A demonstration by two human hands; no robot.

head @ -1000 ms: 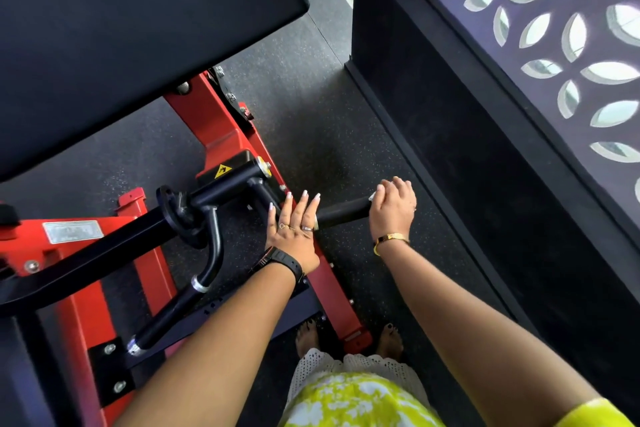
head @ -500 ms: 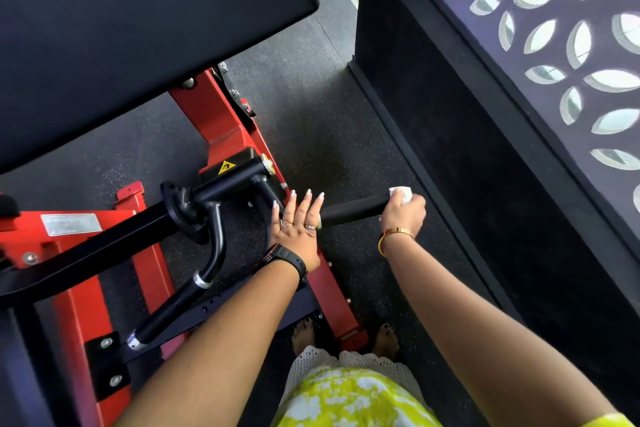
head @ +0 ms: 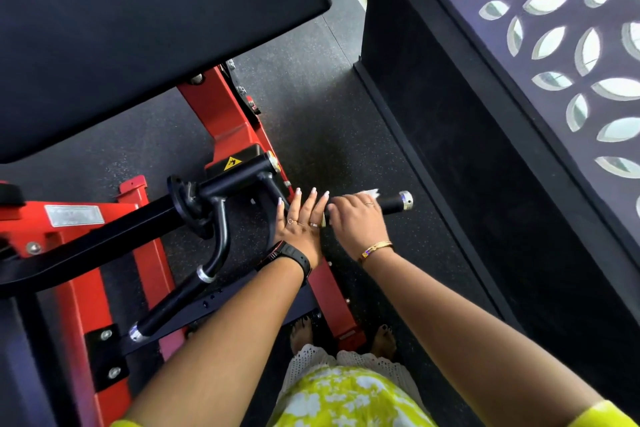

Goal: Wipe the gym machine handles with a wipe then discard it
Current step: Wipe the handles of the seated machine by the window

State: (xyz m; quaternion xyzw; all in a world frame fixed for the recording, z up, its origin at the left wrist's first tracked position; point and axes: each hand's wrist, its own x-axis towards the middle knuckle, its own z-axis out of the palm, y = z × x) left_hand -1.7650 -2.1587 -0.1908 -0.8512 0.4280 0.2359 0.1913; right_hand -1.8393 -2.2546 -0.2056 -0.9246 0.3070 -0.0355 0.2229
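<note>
Beneath the wide black pad of the gym machine, a red frame is seen on the speckled floor. Two black handles are carried by it: a long curved handle pointing down to the left and a shorter side handle reaching out to the right. The left hand is laid flat, fingers straight, at the root of the side handle, and nothing is grasped by it. The right hand is curled over the middle of that handle, and the white wipe is pinned beneath its fingers against the grip, with only a corner shown. Wiping is judged to be under way on this handle. Whether the curved handle has been cleaned cannot be told. The wipe is not yet discarded, and no bin is in view.
</note>
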